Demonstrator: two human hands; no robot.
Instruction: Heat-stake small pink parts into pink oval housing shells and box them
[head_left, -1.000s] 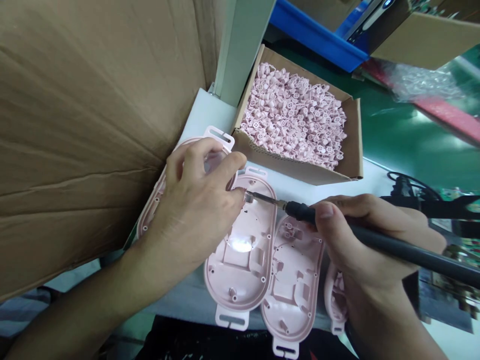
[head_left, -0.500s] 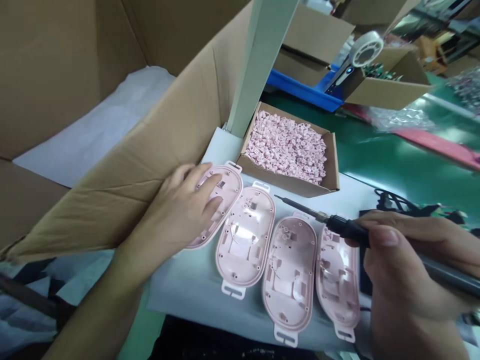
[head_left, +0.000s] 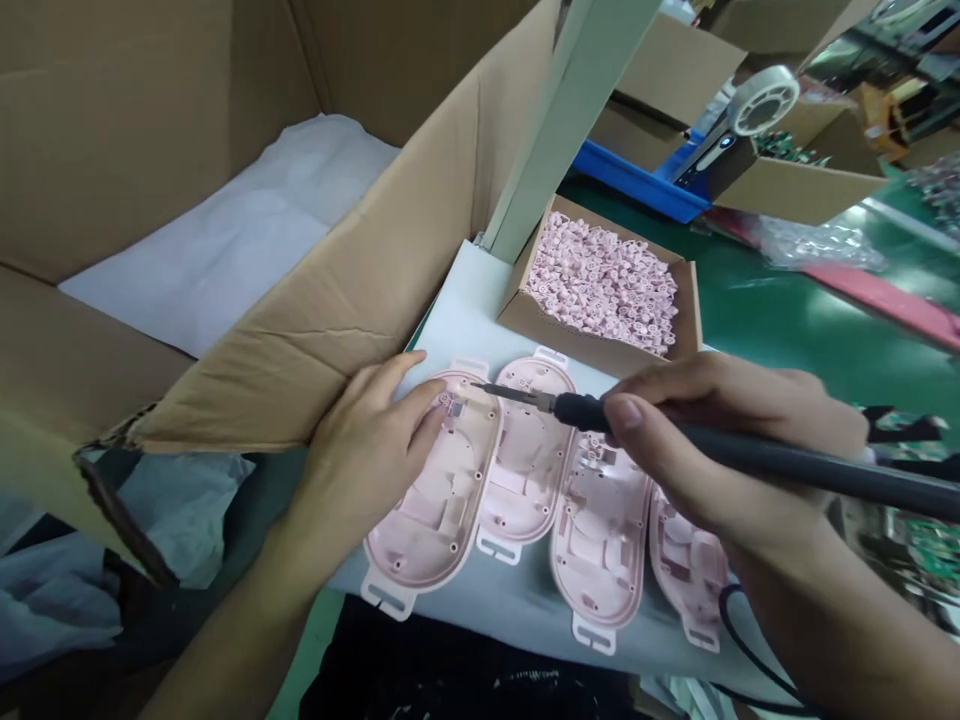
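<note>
Green workbench mat runs behind a white sheet, with parts laid out on the sheet. My right hand has its fingers closed around a soldering iron in a pen grip, thumb and index finger on the black grip just behind the metal shaft. The iron's long axis runs almost level across the view, with the tip pointing left and the cable end of the handle going off the right edge. The tip sits over the upper end of the leftmost pink plastic shell, just beside my left fingertips; I can't tell if it touches.

My left hand lies palm down on that shell, with fingers loosely spread on its upper end, pressing rather than wrapped around it. The shell lies hollow side up, its long axis slanting from upper right to lower left, with a slotted tab at the lower-left end.

Three more pink shells lie to the right of it, side by side, partly under my right hand. A cardboard tray of small pink parts sits above the shell. A large open carton with a white liner stands left of the shell. A blue bin is farther off, beyond the tray.
</note>
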